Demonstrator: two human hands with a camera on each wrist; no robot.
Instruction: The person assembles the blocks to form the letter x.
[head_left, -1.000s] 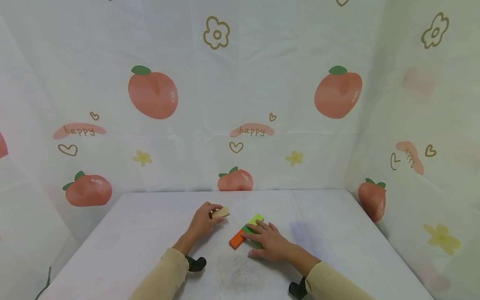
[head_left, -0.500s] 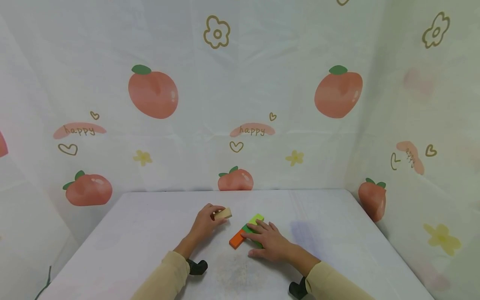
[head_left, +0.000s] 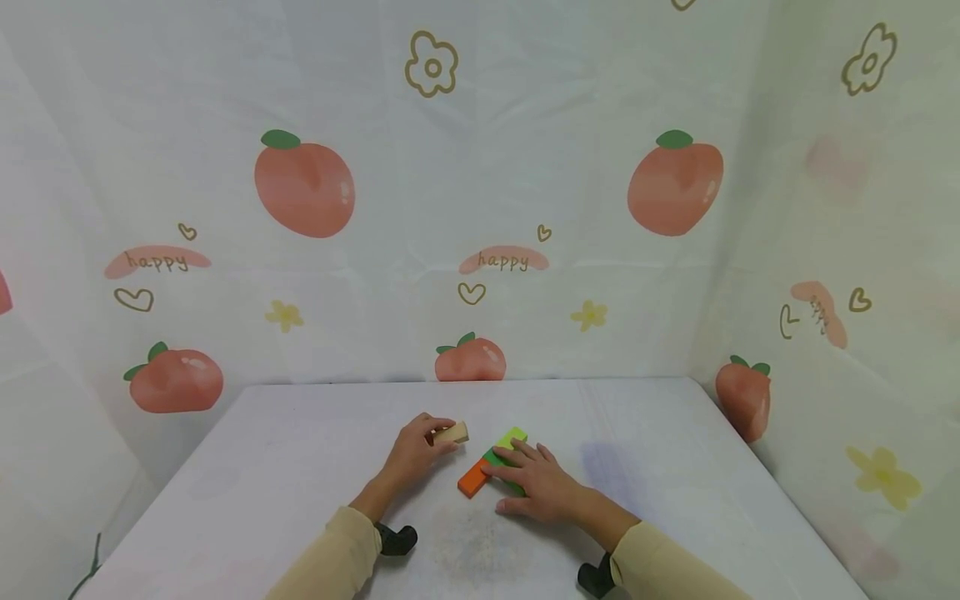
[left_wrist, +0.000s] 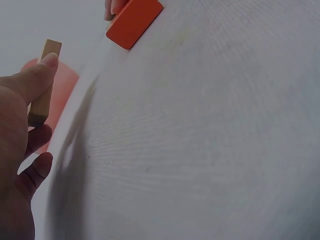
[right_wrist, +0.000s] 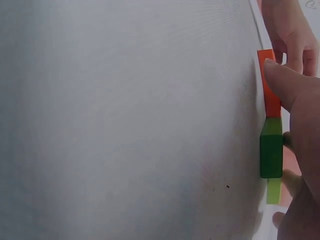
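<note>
My left hand (head_left: 411, 450) pinches a plain wooden block (head_left: 455, 433) between thumb and fingers. In the left wrist view that block (left_wrist: 43, 102) is held above the white tabletop, its shadow apart from it. To its right an orange block (head_left: 472, 479), a green block (right_wrist: 271, 156) and a lime block (head_left: 514, 436) lie in a slanting line on the table. Over them spreads my right hand (head_left: 547, 485), fingers extended and resting on the green and orange blocks. The hand covers part of the green block in the head view.
A white table (head_left: 300, 483) carries everything. Behind it and at the sides hangs a white curtain (head_left: 397, 183) printed with peaches and flowers. Black wrist mounts (head_left: 397, 539) sit at both cuffs. A dark cord (head_left: 95, 562) shows at the lower left.
My left hand has moved slightly right and nearer to me with the wooden block, closer to the coloured row. The right hand and the coloured blocks have stayed in place.
</note>
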